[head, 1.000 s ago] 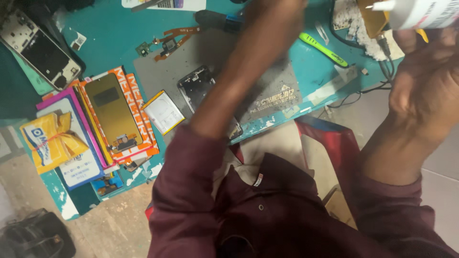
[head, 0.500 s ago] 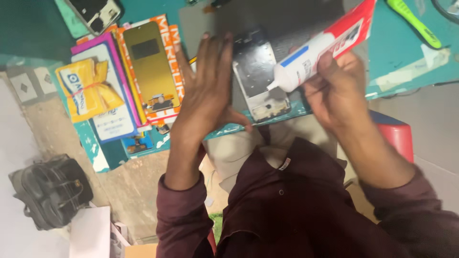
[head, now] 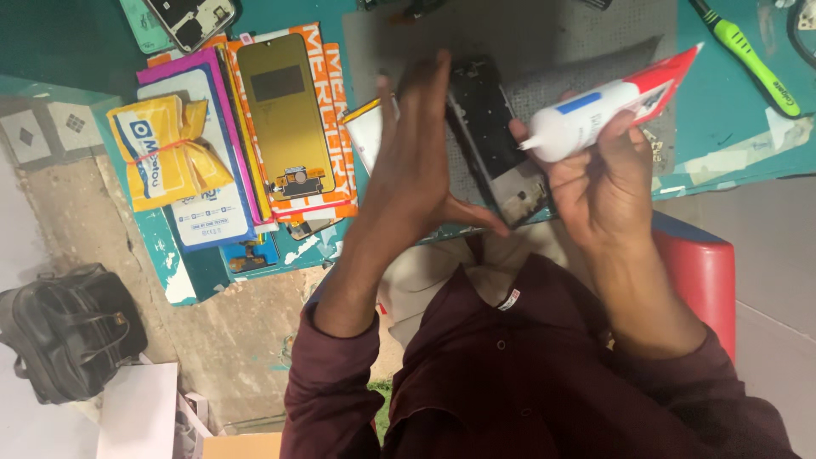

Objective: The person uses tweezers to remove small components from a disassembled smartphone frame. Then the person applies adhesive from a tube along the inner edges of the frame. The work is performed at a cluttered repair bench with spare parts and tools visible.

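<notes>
A white glue tube is gripped in the right hand, nozzle pointed left. The left hand is held open and flat, empty, beside a dark phone frame laid on the teal surface. Packaged screens are stacked further left.

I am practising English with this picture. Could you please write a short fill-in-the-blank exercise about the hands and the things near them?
1. The right hand holds a white ____ with a red end.
2. The left hand is ____, fingers spread, beside the black phone frame.
3. A ____ toothbrush lies on the teal table.

Missing words: tube; open; green
</notes>
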